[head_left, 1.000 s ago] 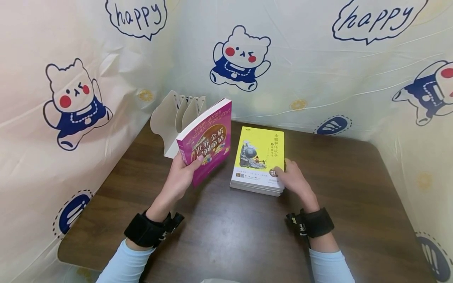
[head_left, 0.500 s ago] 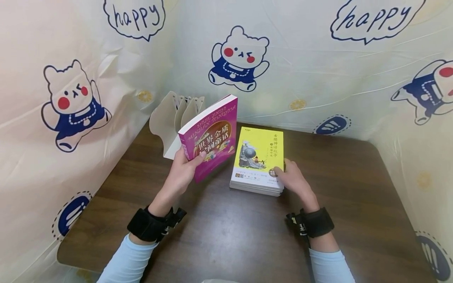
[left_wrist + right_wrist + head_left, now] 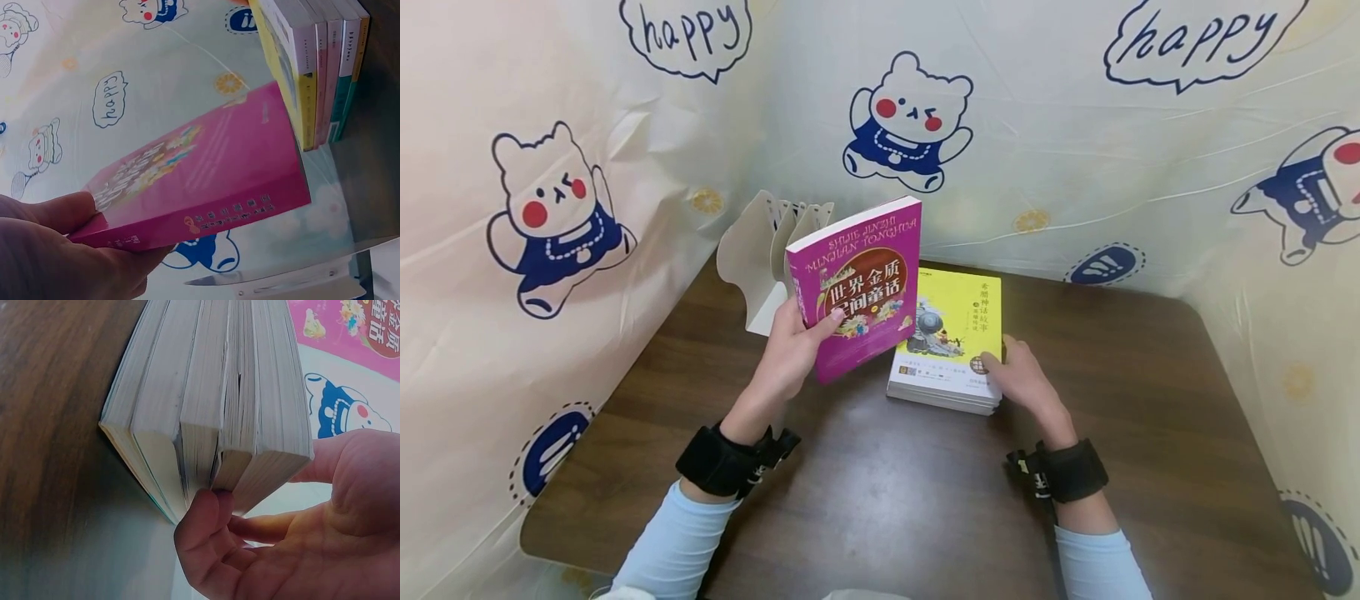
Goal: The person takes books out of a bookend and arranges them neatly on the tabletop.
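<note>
My left hand (image 3: 787, 354) grips a magenta paperback book (image 3: 868, 279) by its spine side, thumb on the front cover. The book is held tilted above the table, and its right edge covers part of a stack of books in the head view. On top of that stack lies a yellow-and-white book (image 3: 955, 325). At the stack's right side, my right hand (image 3: 1026, 379) has its thumb on the top cover. In the right wrist view its curled fingers (image 3: 203, 528) touch the page edges of the stacked books (image 3: 203, 375). Several spines (image 3: 322, 81) show in the left wrist view.
A cream book rack (image 3: 752, 258) with upright dividers stands at the table's back left, partly behind the magenta book. The brown wooden table (image 3: 895, 500) meets a printed curtain (image 3: 1037, 150) at the back and sides.
My left hand has moved right with the magenta book and turned its cover more toward the head camera. The book now overlaps the stack in view. My right hand stays put.
</note>
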Tool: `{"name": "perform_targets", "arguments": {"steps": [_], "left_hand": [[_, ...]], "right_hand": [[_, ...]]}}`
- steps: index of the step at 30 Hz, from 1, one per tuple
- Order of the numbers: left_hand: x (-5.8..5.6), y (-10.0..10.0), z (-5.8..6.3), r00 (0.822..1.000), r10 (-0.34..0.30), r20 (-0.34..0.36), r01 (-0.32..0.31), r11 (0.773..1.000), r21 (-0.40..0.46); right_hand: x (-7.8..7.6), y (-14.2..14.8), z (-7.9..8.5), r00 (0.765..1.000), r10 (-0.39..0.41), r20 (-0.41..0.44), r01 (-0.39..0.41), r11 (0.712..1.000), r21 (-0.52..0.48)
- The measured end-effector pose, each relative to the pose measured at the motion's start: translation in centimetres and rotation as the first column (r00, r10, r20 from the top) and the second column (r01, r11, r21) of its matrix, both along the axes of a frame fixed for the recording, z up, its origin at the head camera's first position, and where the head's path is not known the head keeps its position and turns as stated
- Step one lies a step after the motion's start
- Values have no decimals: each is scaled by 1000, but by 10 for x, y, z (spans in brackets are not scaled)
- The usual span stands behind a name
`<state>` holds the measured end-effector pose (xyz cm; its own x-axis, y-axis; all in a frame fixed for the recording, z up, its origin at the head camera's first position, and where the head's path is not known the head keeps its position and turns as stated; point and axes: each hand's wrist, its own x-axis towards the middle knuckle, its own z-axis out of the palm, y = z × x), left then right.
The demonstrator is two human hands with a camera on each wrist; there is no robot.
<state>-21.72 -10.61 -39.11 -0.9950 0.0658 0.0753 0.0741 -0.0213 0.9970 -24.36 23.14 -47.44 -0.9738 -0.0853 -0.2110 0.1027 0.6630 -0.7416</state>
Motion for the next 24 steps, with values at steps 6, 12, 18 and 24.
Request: {"name": "perform_targets", "arguments": {"steps": [6,12,18,24], "left_hand": [[-3,-1,0,1000,-16,20,16,1000,-2],[-7,-5,-2,999,-29,33,29,1000,2],[-12,-7,-3,998,-37,44,36,999,30],[-17,-6,-5,998,-43,56,40,998,45]], "right_hand": [[-1,0,0,1000,4,4,-4,1000,6],[0,-1,2,1000,1,9,-1,1000,5],[1,-2,2,1000,-13,24,13,1000,20],[2,-1,2,1000,-25,7,25,998,52]]}}
